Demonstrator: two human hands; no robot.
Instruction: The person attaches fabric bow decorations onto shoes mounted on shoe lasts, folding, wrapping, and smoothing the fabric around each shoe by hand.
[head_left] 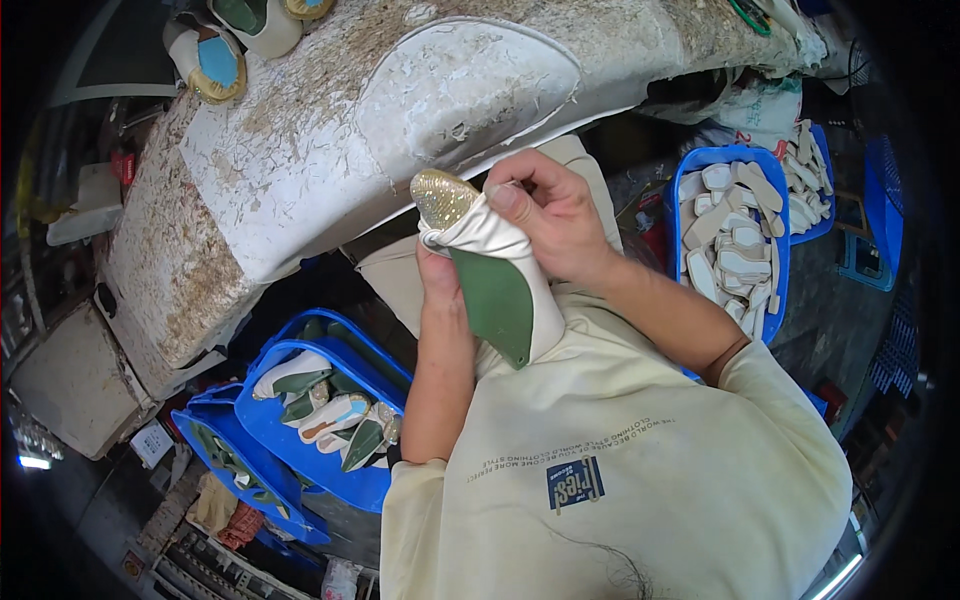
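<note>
Between my hands, in front of my chest, is a shoe upper [497,300] with a glittery gold toe, creased white material and a large green panel. My right hand [553,215] is closed, its thumb and bent fingers pinching the white edge on the right of the gold toe. From below on the left, my left hand [440,278] grips the white part beside the green panel. Most of the left fingers are hidden behind the upper.
A worn white work table [300,200] curves across the far side, with finished-looking shoes [215,65] at its far left. Blue baskets [320,480] of green and white shoe parts stand lower left. At right, another blue basket [783,290] is full of pale sole-shaped pieces [742,245].
</note>
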